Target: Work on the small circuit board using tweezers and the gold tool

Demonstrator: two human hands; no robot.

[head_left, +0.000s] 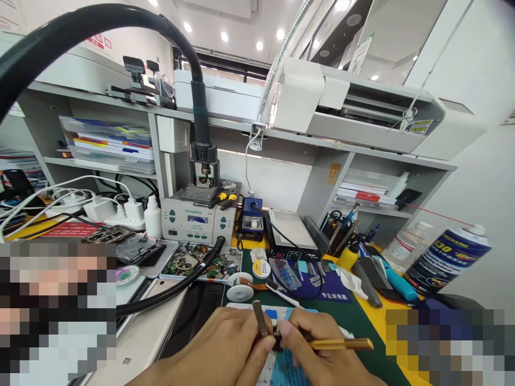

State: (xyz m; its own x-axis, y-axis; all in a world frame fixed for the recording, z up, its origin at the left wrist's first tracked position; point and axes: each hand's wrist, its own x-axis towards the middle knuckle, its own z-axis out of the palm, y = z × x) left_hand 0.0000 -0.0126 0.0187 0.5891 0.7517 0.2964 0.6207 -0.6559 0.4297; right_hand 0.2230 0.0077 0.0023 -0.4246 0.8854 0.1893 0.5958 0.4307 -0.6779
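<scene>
Both hands meet low in the middle of the view, over a green mat (350,316). My left hand (225,343) is closed, pinching a grey metal tweezer (259,317) that points up and away. My right hand (317,348) is closed round a gold-coloured tool (341,343) whose handle sticks out to the right. The two tool tips come together on a small dark part (277,338) held between the fingertips. I cannot make out what that part is. A light blue and white item (281,370) lies under the hands.
A rework station (197,217) with a black hose (80,27) stands behind. Trays of circuit parts (193,262), a solder reel (240,287), a hot plate (292,230), a spray can (446,257), a bottle (406,241) and a white phone (140,343) surround the mat.
</scene>
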